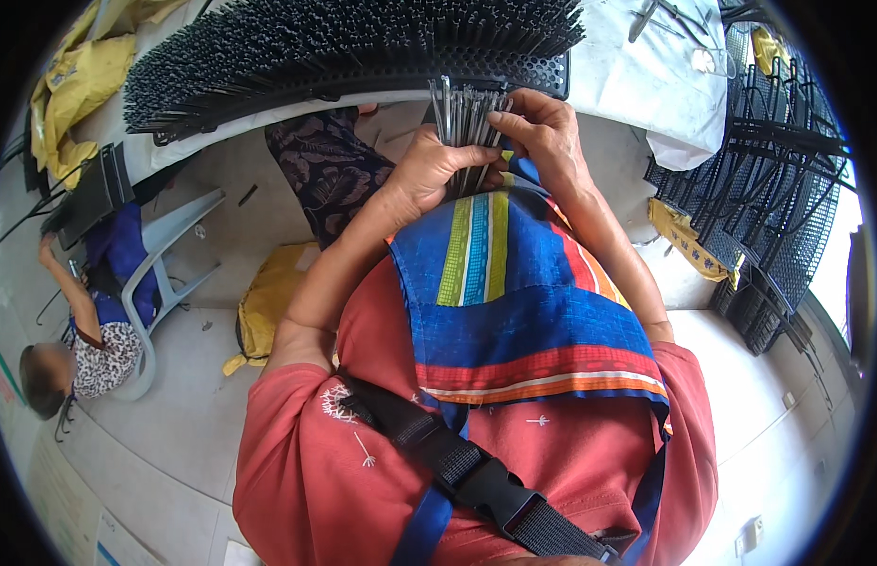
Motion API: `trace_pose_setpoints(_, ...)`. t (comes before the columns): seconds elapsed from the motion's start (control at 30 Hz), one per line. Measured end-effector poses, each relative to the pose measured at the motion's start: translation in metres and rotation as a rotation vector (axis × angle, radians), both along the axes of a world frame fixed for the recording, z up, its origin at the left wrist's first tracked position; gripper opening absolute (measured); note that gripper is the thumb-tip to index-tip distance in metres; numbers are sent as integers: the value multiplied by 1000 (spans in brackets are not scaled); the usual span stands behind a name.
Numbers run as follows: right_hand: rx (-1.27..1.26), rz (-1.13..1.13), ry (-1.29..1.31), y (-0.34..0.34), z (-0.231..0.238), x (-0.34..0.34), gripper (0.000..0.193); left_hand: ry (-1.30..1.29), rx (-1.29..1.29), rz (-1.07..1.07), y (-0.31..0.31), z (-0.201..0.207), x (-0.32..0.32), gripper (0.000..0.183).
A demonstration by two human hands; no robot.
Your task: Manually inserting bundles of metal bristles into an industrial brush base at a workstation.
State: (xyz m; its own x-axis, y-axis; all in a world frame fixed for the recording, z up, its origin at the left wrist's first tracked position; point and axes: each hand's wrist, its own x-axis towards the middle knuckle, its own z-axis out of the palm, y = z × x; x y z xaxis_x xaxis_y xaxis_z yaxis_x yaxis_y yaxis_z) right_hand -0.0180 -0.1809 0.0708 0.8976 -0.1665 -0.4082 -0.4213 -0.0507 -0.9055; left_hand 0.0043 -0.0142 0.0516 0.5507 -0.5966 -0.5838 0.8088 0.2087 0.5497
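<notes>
A bundle of thin grey metal rods (469,118) stands upright in front of my chest, just short of the table edge. My left hand (433,168) is wrapped round its lower part, thumb across the front. At the upper right of the bundle, my right hand (542,132) pinches rod ends between thumb and fingers; how many it grips is hidden. Just beyond both hands lies a long black perforated rack (537,73) packed with dark upright rods (353,47). The lower ends of the bundle are hidden behind my left hand and the blue striped apron (537,283).
The rack rests on a table with a pale cover (636,85), where loose metal tools (669,21) lie at right. Black mesh racks (740,189) stand to the right. Yellow sacks (84,85) lie far left, another sack (273,302) on the floor. A seated person (103,330) works at left.
</notes>
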Motion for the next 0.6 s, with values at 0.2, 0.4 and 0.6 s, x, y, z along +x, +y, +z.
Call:
trace_pose_setpoints(0.2, 163, 4, 74, 3, -5, 8, 10, 36, -9, 65, 12, -5, 1, 19)
trace_pose_setpoints(0.4, 128, -247, -283, 4, 3, 19, 2, 183, 60, 85, 24, -5, 6, 22)
trace_pose_setpoints(0.6, 12, -254, -677, 4, 8, 46, 12, -93, -10, 48, 32, -3, -2, 29)
